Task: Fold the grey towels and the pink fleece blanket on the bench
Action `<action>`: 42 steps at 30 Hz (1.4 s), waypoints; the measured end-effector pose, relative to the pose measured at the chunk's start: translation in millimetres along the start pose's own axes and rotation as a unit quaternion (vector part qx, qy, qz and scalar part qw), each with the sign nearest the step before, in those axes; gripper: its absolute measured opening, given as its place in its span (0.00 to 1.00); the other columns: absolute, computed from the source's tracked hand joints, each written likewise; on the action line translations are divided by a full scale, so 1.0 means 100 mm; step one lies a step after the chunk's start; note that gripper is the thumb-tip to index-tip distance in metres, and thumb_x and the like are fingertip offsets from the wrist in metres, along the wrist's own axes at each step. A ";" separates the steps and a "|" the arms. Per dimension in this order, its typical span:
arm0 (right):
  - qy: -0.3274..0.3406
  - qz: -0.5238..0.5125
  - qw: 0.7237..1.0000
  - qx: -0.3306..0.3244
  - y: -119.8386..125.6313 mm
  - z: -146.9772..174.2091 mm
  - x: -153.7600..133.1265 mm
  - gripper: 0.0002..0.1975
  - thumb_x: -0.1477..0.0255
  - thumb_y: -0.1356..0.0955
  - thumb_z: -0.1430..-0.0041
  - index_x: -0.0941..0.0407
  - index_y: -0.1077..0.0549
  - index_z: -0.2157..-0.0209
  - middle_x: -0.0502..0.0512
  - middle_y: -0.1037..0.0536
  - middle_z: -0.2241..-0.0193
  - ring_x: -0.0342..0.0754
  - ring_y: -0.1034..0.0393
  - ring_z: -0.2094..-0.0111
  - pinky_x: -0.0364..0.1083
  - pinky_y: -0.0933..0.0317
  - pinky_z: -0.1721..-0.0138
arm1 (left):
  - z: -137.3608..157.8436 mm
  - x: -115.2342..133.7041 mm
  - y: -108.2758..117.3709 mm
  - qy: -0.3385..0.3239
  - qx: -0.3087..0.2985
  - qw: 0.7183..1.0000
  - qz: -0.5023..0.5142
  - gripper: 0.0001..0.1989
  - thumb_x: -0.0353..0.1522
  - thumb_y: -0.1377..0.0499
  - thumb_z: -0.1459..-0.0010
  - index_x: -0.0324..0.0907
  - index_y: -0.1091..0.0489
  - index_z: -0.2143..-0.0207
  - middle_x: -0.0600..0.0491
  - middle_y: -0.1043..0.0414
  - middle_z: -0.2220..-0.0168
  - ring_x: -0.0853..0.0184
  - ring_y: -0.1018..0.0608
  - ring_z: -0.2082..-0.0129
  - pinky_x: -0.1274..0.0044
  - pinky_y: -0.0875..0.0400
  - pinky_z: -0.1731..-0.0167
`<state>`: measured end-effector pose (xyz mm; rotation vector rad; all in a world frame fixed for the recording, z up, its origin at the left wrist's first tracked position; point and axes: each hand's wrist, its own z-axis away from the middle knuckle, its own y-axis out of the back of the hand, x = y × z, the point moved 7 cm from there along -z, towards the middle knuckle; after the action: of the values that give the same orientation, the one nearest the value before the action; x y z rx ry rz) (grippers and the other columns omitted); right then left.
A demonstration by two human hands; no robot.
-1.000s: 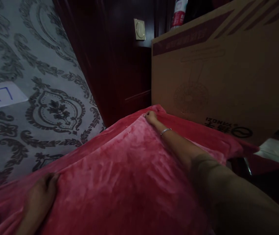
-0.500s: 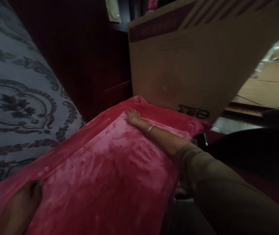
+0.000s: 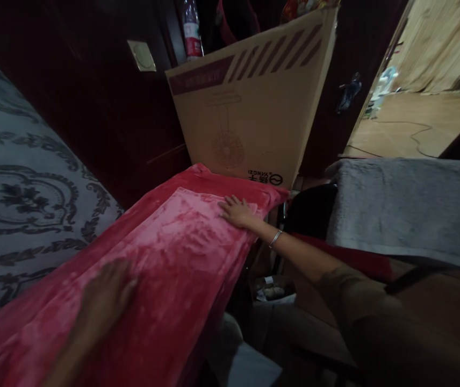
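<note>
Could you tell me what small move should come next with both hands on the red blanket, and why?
Probably sweep the right hand outward toward the far edge. Both it and the left hand lie flat on the folded red blanket, whose top layer shows ripples near the cardboard box.

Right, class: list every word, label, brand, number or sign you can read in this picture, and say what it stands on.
Cardboard box, bottom edge: black brand print with a round logo, upside down and too small to read.
Cardboard box, maroon band along the top: pale characters, too blurred to read.
Bottle behind the box: red and white label, unreadable.
Nothing else carries text.
</note>
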<state>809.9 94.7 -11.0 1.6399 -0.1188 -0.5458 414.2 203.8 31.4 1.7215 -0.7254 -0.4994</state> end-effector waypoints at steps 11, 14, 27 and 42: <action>-0.089 -0.015 0.994 0.059 0.07 0.23 0.50 0.26 0.58 0.44 0.27 0.53 0.33 0.36 0.63 0.31 0.38 0.57 0.39 0.37 0.56 0.45 0.39 | 0.95 1.16 -0.56 -0.144 -0.059 0.988 0.001 0.31 0.43 0.52 0.33 0.54 0.52 0.29 0.49 0.51 0.27 0.50 0.48 0.28 0.48 0.47 0.35; -0.134 -0.022 0.989 0.060 0.11 0.24 0.61 0.26 0.59 0.44 0.27 0.59 0.28 0.41 0.69 0.26 0.43 0.58 0.34 0.41 0.52 0.40 0.44 | 0.92 1.18 -0.52 -0.148 -0.060 0.987 0.007 0.32 0.44 0.51 0.33 0.55 0.53 0.29 0.50 0.52 0.27 0.50 0.49 0.28 0.49 0.47 0.35; -0.173 -0.047 0.984 0.017 0.05 0.20 0.95 0.22 0.62 0.35 0.31 0.63 0.25 0.45 0.67 0.23 0.47 0.54 0.27 0.46 0.42 0.36 0.54 | 0.91 1.21 -0.47 -0.128 -0.082 0.988 0.038 0.31 0.45 0.50 0.33 0.52 0.48 0.30 0.48 0.50 0.28 0.51 0.49 0.28 0.51 0.49 0.34; -0.168 -0.028 0.985 0.012 -0.05 0.16 0.97 0.24 0.62 0.37 0.30 0.64 0.27 0.43 0.71 0.24 0.45 0.57 0.29 0.44 0.45 0.36 0.51 | 1.87 1.59 -0.30 -0.101 0.116 0.984 -0.093 0.19 0.25 0.45 0.40 0.37 0.28 0.47 0.38 0.26 0.51 0.53 0.24 0.53 0.64 0.28 0.55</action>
<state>887.6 43.2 -44.1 1.5668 -0.3295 -0.8658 411.0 -32.1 -41.0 1.9877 -0.7947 -0.7511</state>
